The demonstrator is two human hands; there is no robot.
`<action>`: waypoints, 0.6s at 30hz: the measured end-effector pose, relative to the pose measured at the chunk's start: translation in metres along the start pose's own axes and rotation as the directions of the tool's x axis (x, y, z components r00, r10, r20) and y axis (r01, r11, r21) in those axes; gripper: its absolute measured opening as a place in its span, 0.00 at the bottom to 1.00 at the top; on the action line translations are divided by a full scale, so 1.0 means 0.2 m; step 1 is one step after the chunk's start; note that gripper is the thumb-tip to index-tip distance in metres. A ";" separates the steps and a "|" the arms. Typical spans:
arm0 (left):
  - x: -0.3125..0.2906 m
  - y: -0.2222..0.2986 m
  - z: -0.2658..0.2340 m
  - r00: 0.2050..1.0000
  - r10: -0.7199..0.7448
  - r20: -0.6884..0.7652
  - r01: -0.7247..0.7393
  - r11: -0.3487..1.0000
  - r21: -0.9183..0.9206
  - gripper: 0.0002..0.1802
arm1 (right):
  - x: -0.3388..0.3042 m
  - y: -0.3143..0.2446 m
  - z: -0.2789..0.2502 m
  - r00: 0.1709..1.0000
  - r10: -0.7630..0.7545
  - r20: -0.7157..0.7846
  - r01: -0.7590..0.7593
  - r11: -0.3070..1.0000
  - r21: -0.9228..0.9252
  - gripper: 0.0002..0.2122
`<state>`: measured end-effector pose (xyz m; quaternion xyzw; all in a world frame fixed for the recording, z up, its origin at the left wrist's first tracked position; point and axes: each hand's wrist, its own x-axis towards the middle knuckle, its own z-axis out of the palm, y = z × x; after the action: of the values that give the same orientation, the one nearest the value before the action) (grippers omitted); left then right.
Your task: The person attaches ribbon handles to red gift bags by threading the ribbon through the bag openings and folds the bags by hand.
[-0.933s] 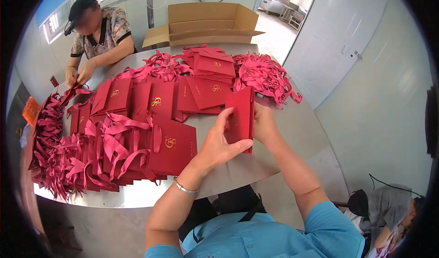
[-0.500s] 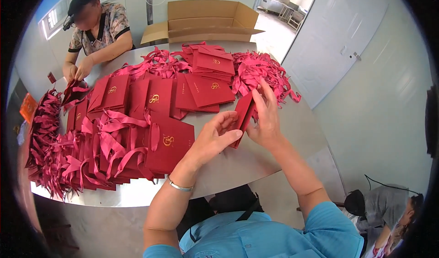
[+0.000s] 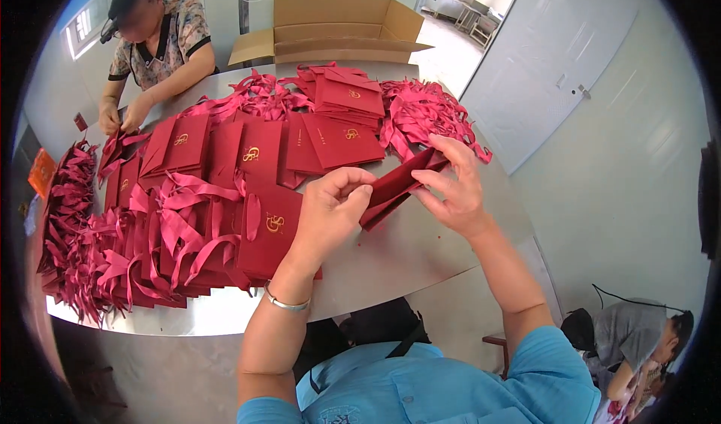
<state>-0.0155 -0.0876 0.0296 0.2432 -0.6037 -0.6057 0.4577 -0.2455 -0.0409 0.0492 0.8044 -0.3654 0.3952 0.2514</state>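
Observation:
A dark red paper gift bag (image 3: 392, 191) is held slantwise above the table, its mouth parted so that the inside shows. My left hand (image 3: 330, 208) is closed, thumb and curled fingers pinching the bag's left end. At the opposite end, my right hand (image 3: 457, 187) grips a side of it between thumb and fingers. Just left of my left hand stand finished-looking red bags with gold print (image 3: 274, 217), pink ribbon handles (image 3: 184, 214) draped over them. Beyond my right hand lies a heap of loose pink ribbons (image 3: 428, 116).
More flat red bags (image 3: 349, 97) are stacked at the back of the metal table (image 3: 420, 251). An open cardboard box (image 3: 330, 30) stands behind. Across at the far left a co-worker (image 3: 161, 48) handles a red bag. Another person (image 3: 631, 341) sits at the lower right.
The bag has been turned flatter and its mouth spread wider. My left hand has shifted slightly left, my right hand slightly right, with the fingers now pinching the bag.

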 end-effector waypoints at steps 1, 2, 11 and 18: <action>0.00 0.00 0.00 1.000 0.011 -0.009 -0.010 0.998 0.065 0.09 | 0.02 -0.01 -0.02 0.999 0.044 0.023 -0.045 0.997 0.055 0.17; 0.00 -0.01 0.02 1.000 0.010 -0.012 -0.009 0.998 0.065 0.09 | 0.06 -0.02 -0.04 0.999 0.043 0.024 -0.044 0.997 0.058 0.17; -0.04 -0.01 0.08 0.517 0.815 0.260 -0.689 0.217 0.692 0.12 | 0.20 -0.08 -0.09 0.929 0.181 0.324 -0.269 0.930 0.251 0.11; -0.06 0.00 0.13 0.672 0.716 0.189 -0.512 0.266 0.817 0.15 | 0.21 -0.13 -0.11 0.784 0.436 0.441 -0.581 0.765 0.276 0.07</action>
<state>-0.0321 -0.0633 0.0301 0.2351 -0.8011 0.0081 0.5504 -0.2162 -0.0266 0.0932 0.7629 -0.5235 0.3645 -0.1057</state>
